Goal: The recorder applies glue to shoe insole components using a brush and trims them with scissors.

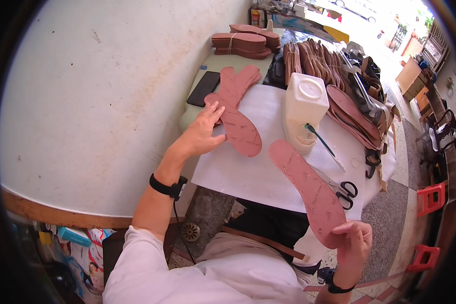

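Observation:
Pinched by its lower end, a reddish-brown shoe insole (309, 190) hangs from the thumb and fingers of my right hand (355, 242), in front of the table's near edge. My left hand (203, 127) lies with outstretched fingers on the narrow end of another insole (244, 134), its thumb apart along the side. That insole rests over a fanned pile of insoles (245, 81). Black-handled scissors (347, 194) lie partly behind the right-hand insole. A cut-open white plastic container (305, 109) stands between and beyond my hands, with a dark-green-handled brush (323, 139) leaning from its opening.
White paper (228, 172) covers the near tabletop. A black phone (204, 88) lies left of the pile. Tied insole bundles (240, 44) and more stacked insoles (314, 61) sit behind. Dark straps (372, 76) heap at the right. A white wall (96, 111) borders the left; red stools (430, 199) stand right.

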`<state>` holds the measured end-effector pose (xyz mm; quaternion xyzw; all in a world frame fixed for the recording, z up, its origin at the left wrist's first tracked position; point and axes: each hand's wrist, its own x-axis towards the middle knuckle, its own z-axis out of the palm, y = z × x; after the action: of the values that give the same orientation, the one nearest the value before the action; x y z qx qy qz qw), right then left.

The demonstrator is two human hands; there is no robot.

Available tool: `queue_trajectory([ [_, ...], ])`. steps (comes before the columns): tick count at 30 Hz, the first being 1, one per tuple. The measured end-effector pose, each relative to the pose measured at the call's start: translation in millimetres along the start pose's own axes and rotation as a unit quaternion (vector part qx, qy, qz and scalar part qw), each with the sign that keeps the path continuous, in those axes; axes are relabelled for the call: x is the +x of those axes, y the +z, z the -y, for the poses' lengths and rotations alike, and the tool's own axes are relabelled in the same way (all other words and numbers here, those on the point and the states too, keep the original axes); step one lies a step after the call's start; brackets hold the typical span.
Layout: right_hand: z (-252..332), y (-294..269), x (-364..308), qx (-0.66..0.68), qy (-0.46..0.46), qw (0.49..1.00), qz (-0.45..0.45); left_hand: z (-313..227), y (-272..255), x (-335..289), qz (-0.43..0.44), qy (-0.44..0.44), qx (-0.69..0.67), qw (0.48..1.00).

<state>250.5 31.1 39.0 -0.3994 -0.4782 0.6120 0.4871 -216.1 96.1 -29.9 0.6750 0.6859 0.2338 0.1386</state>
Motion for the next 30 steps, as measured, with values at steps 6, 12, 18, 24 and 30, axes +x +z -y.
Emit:
queue_trajectory([
  [6,-12,7,5,0.028,0.004,0.999,0.025,11,0,17,0.020,0.008,-0.010,1.000],
  [12,-22,3,9,0.016,0.053,0.998,0.043,10,0,16,0.014,0.006,-0.030,0.999],
  [18,-21,7,10,0.019,0.056,0.997,0.042,-56,-9,-8,-0.024,0.096,0.104,0.990],
  [24,-24,4,10,0.018,0.062,0.997,0.050,-58,11,-18,-0.010,0.152,0.104,0.983],
  [30,-26,5,9,0.023,0.058,0.997,0.040,-63,9,-23,-0.037,0.208,0.121,0.970],
])
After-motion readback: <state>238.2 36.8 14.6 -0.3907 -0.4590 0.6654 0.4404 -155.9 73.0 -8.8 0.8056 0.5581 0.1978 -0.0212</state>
